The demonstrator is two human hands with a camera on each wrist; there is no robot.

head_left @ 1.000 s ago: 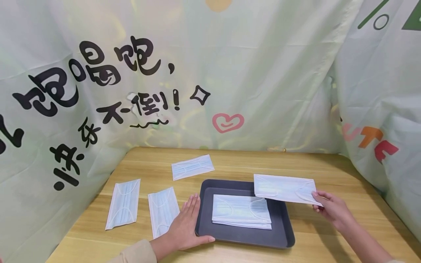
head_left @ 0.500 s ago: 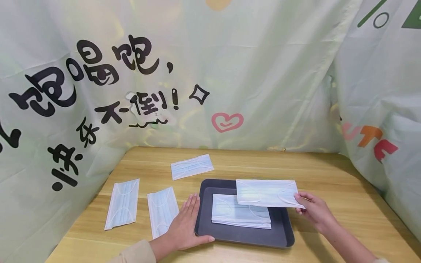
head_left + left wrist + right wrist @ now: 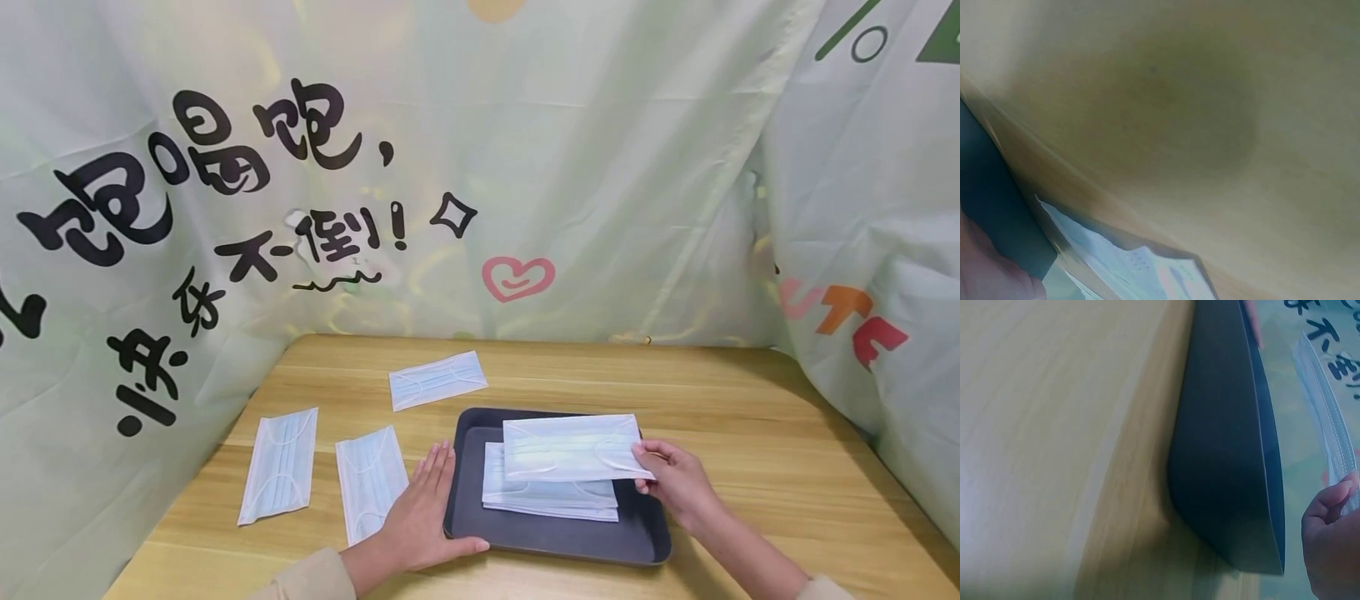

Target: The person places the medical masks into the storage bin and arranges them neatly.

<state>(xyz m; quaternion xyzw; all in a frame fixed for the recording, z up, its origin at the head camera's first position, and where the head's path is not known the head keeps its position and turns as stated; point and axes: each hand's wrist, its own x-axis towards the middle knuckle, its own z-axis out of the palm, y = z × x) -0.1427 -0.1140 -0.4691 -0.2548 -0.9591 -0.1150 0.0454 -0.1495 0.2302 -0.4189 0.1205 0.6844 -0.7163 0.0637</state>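
Pale wooden table (image 3: 750,433) under the head camera, printed green fabric backdrop (image 3: 585,167) behind. Right hand (image 3: 675,479) pinches a flat, pleated light-blue face mask (image 3: 570,447) by its right end, holding it level just above the stacked masks (image 3: 547,493) in the dark rectangular plastic tray (image 3: 555,537). Left hand (image 3: 423,517) lies flat, fingers straight, against the tray's left rim. Three loose masks (image 3: 281,462) lie on the table to the left. Left wrist view: blurred wood, a sliver of tray. Right wrist view: smooth tray wall (image 3: 1229,456), curled fingers (image 3: 1329,506) gripping the mask's edge (image 3: 1329,419).
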